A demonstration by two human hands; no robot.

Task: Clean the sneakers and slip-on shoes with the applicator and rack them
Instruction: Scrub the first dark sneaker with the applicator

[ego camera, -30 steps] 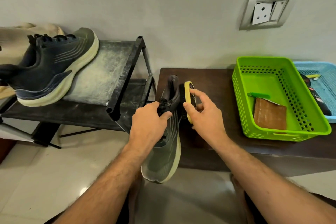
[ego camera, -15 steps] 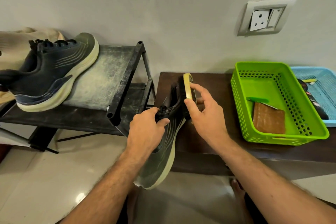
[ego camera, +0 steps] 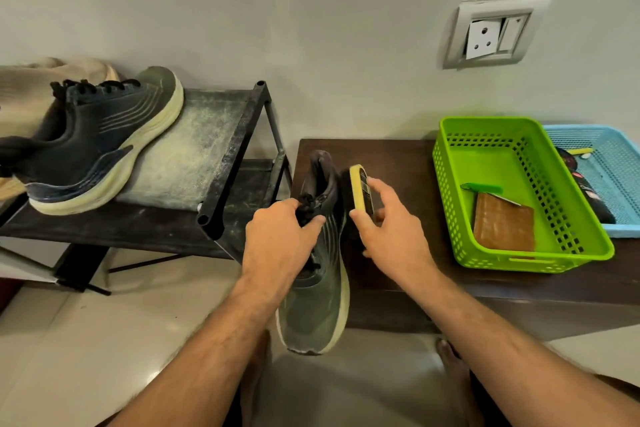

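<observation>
- Green-grey sneaker (ego camera: 313, 291) hangs in my left hand (ego camera: 277, 239), toe pointing down toward the floor (ego camera: 69, 350) and heel up, in front of the near left corner of the dark tabletop (ego camera: 391, 163).
- My left hand grips it around the laces and tongue, fingers curled over the top and thumb pressing the upper.
- My right hand (ego camera: 391, 232) grasps the applicator (ego camera: 360, 191), a block with a yellow edge, thumb on one face and fingers wrapped round the far one; it stands upright against the sneaker's heel side.
- To the left, a second sneaker (ego camera: 100, 146), dark blue with a pale sole, rests tilted on the dusty top shelf of the black rack (ego camera: 221, 156), beside something beige.
- On the right of the tabletop sits a bright green basket (ego camera: 588, 246) holding a brown piece (ego camera: 504, 227) and a green-handled tool (ego camera: 481, 188).
- Just beyond it, touching its far right side, is a blue basket (ego camera: 620, 163) with dark items I cannot make out.
- A wall socket (ego camera: 491, 33) is mounted above the tabletop.
</observation>
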